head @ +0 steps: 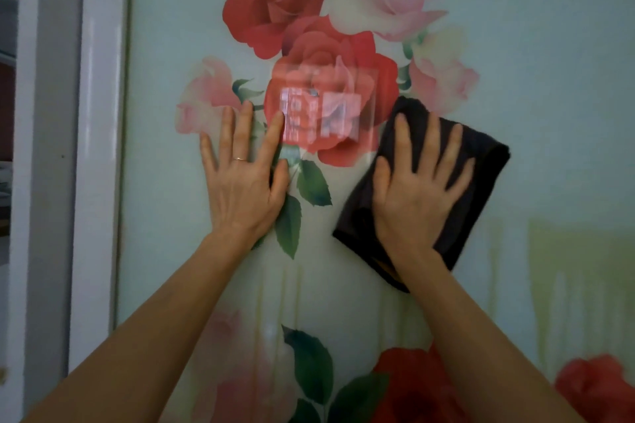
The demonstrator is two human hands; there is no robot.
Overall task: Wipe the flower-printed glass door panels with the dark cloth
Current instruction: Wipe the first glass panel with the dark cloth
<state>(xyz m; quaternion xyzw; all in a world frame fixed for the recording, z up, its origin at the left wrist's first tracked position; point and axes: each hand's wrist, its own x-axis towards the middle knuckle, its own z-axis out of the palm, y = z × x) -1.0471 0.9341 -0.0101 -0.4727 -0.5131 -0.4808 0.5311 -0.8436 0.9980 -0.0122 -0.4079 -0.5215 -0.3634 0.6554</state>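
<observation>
**Two flat hands on a rose-printed glass door, one pressing a dark cloth**

Both sets of fingers are straight and spread, gripping nothing. The left fingers [245, 127] lie bare on the glass, and a thin gold ring [240, 159] shows on one of them. Their tips reach a pale pink rose [206, 96] and the edge of a large red rose [330, 55]. A bright square reflection [323, 113] sits on that red rose, between the two hands. Green printed leaves [312, 182] hang just beside the left thumb.

The right fingers [429, 137] are fanned over the dark cloth [481, 165], holding it against the glass door panel [549, 79]. Nothing stands between the hands and the glass. More roses are printed above and along the bottom edge. Pale vertical streaks run down the lower glass. A glossy white door frame [99, 148] stands upright well to the left, and what lies beyond it is too blurred to tell.

The cloth is a folded rectangle lying flat on the panel, to the right of the red rose. Its long axis is tilted, rising from lower left to upper right. One corner points up beside the rose and another points right.

The left hand [240, 182] and the right hand [419, 189] are both palm to the glass with fingertips upward, at about the same height and apart. The bare forearms rise from the bottom corners and angle inward.
</observation>
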